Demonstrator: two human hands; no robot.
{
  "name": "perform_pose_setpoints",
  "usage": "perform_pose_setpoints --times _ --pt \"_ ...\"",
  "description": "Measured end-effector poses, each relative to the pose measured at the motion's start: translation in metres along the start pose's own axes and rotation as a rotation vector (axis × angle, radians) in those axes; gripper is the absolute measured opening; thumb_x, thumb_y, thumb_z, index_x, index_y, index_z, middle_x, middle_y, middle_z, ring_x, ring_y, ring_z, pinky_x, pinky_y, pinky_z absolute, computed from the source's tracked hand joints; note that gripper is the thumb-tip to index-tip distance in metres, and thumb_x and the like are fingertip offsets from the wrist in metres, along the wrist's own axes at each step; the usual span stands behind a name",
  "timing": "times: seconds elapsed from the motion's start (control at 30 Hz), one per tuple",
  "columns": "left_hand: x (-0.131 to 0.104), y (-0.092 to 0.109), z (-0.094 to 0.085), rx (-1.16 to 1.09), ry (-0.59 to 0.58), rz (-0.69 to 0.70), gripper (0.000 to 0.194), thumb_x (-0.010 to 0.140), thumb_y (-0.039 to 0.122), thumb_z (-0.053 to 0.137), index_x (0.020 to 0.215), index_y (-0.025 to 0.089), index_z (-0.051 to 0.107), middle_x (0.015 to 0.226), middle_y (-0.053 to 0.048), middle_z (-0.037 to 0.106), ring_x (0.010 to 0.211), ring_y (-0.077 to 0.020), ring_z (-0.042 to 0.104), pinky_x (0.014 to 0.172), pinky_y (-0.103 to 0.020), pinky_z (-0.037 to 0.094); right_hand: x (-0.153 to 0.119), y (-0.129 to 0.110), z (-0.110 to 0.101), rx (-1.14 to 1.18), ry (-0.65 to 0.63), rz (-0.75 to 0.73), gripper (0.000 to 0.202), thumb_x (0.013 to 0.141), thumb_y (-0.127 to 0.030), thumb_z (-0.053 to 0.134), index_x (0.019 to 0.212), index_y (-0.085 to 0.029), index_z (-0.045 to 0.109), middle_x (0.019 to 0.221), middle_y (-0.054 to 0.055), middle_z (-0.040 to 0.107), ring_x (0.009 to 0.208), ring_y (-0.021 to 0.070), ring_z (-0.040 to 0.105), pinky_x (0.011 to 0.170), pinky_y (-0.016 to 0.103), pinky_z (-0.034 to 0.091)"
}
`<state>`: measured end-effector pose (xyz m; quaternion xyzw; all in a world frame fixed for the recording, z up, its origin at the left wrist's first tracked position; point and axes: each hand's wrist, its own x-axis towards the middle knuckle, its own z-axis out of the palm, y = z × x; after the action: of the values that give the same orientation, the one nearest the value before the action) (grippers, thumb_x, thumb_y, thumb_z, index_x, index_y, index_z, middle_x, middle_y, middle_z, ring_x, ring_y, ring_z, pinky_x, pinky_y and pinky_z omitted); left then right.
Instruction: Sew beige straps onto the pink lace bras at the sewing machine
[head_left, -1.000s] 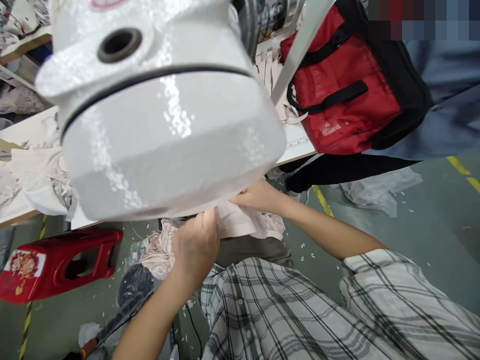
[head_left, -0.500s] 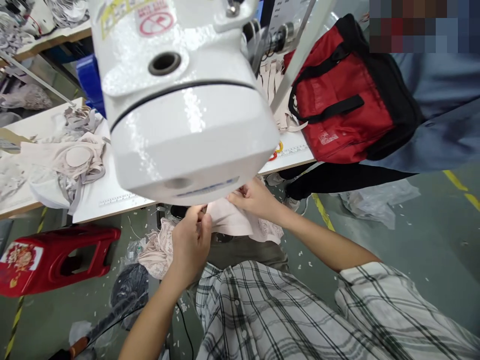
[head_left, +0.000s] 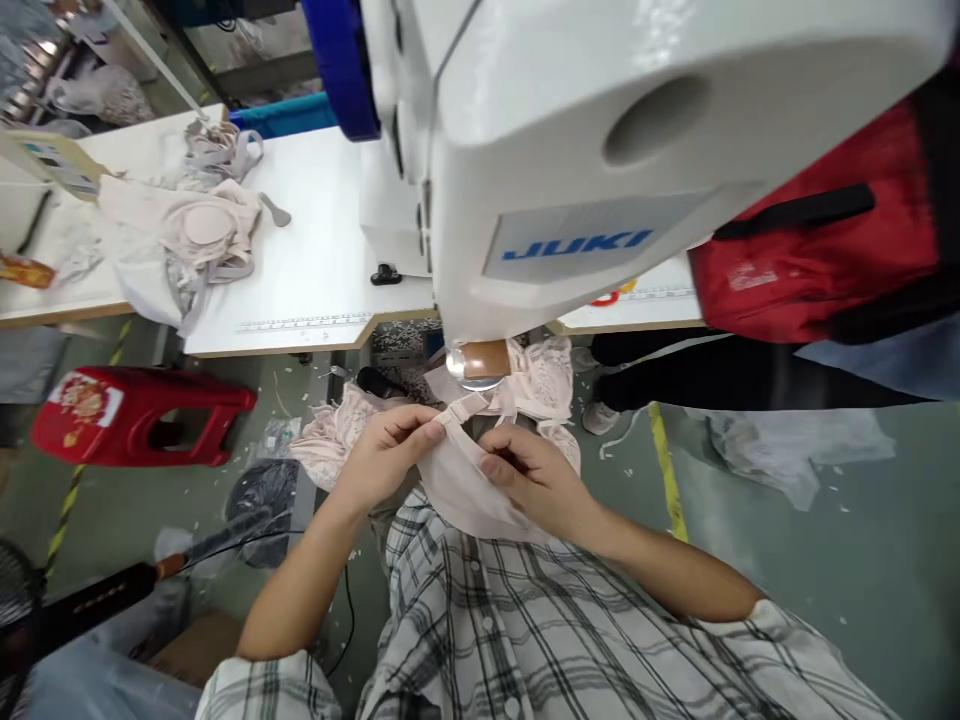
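Note:
A pale pink bra point(head_left: 472, 500) hangs between my hands in front of the sewing machine point(head_left: 525, 180), its smooth back panel towards me. Thumb and fingers of my left hand point(head_left: 394, 450) pinch the panel's upper corner beside a strap. My right hand point(head_left: 544, 485) is closed on the panel's edge farther right. Lace cups point(head_left: 551, 375) lie beyond, next to the machine's round metal and brown work end point(head_left: 480, 362). More lace garments point(head_left: 334, 435) are bunched left of my left hand. The machine head hides part of the work area.
A white table point(head_left: 307, 230) carries garments point(head_left: 202, 225) and straps on the left. Below it stands a red stool point(head_left: 142, 415), with a fan point(head_left: 90, 605) nearer me. On the right, a red bag point(head_left: 825, 230) is beside a person in dark trousers point(head_left: 675, 375). Plastic point(head_left: 802, 450) lies on the floor.
My view has shifted closer, so the machine head appears farther right and larger. The bra is lower towards my shirt, its panel spread out, with the strap and lace cups now showing.

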<state>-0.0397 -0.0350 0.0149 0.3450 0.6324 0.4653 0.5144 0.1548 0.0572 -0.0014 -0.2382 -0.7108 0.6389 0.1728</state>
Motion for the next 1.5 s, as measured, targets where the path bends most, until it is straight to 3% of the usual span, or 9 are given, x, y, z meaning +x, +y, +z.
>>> perform_pose_setpoints --times 0.3,0.4,0.47,0.57,0.73,0.97,1.1,1.37,1.5 --pt "-0.043 0.012 -0.048 0.063 0.212 0.049 0.026 0.087 0.043 0.067 0.092 0.019 0.077 0.089 -0.005 0.074 0.079 -0.0195 0.065 0.07 -0.028 0.05 0.058 0.002 0.058 0.503 -0.255 0.09 0.047 0.082 -0.052 0.071 0.118 -0.024 0.059 0.103 0.004 0.064 0.09 0.0172 0.061 0.077 0.029 0.052" --pt "-0.034 0.007 -0.053 0.34 0.116 0.048 0.026 0.092 0.041 0.06 0.094 0.02 0.075 0.09 -0.004 0.074 0.081 -0.0193 0.065 0.072 -0.029 0.049 0.073 0.021 0.064 0.769 -0.152 0.298 0.042 0.08 -0.052 0.073 0.108 -0.022 0.062 0.084 -0.001 0.06 0.073 0.0122 0.059 0.07 0.025 0.052" --pt "-0.024 -0.008 -0.05 0.587 0.24 0.108 0.025 0.091 0.038 0.059 0.098 0.019 0.072 0.097 -0.007 0.072 0.088 -0.0213 0.063 0.078 -0.032 0.048 0.074 0.038 0.064 0.782 0.01 0.332 0.033 0.078 -0.046 0.075 0.095 -0.022 0.062 0.075 -0.004 0.056 0.066 0.0095 0.055 0.068 0.023 0.051" --pt "-0.007 -0.04 -0.033 0.762 0.527 0.157 0.022 0.088 0.037 0.061 0.09 0.016 0.068 0.096 -0.01 0.068 0.094 -0.0237 0.06 0.085 -0.036 0.046 0.065 0.062 0.062 0.536 0.208 0.172 0.023 0.081 -0.039 0.073 0.088 -0.022 0.06 0.083 -0.002 0.061 0.079 0.0126 0.061 0.077 0.027 0.052" --pt "0.012 -0.073 0.008 0.157 0.244 0.002 0.031 0.09 0.044 0.058 0.09 0.015 0.068 0.084 -0.005 0.069 0.079 -0.0175 0.062 0.073 -0.027 0.048 0.048 0.088 0.055 -0.116 0.237 -0.142 0.006 0.086 -0.028 0.064 0.088 -0.023 0.062 0.099 0.005 0.065 0.098 0.0211 0.061 0.088 0.038 0.05" --pt "0.013 -0.056 0.018 0.196 0.37 0.036 0.028 0.093 0.04 0.056 0.09 0.016 0.071 0.078 -0.002 0.066 0.074 -0.0148 0.058 0.068 -0.023 0.044 0.032 0.087 0.021 -0.414 0.228 -0.257 0.02 0.09 -0.037 0.064 0.103 -0.023 0.069 0.076 0.001 0.065 0.063 0.0156 0.059 0.06 0.03 0.049" --pt "0.008 -0.045 0.022 0.167 0.275 0.037 0.029 0.093 0.04 0.056 0.097 0.017 0.073 0.083 -0.003 0.07 0.078 -0.0162 0.061 0.069 -0.024 0.046 0.04 0.072 0.017 -0.531 0.222 -0.308 0.032 0.095 -0.037 0.057 0.122 -0.023 0.067 0.101 0.007 0.072 0.076 0.0173 0.067 0.069 0.032 0.056" --pt "0.019 -0.046 0.03 0.237 0.266 0.015 0.033 0.096 0.041 0.047 0.082 0.017 0.065 0.073 0.0 0.06 0.071 -0.0147 0.054 0.065 -0.023 0.042 0.048 0.08 0.022 -0.54 0.358 -0.512 0.018 0.095 -0.027 0.059 0.104 -0.026 0.074 0.098 0.002 0.077 0.09 0.0159 0.071 0.078 0.029 0.059" --pt "0.033 -0.046 0.025 0.422 0.274 0.055 0.039 0.093 0.05 0.051 0.075 0.018 0.061 0.07 0.0 0.06 0.07 -0.0161 0.054 0.065 -0.024 0.041 0.054 0.089 0.009 -0.646 0.235 -0.608 0.022 0.097 -0.033 0.054 0.102 -0.025 0.074 0.103 0.001 0.077 0.093 0.0144 0.07 0.079 0.027 0.058"
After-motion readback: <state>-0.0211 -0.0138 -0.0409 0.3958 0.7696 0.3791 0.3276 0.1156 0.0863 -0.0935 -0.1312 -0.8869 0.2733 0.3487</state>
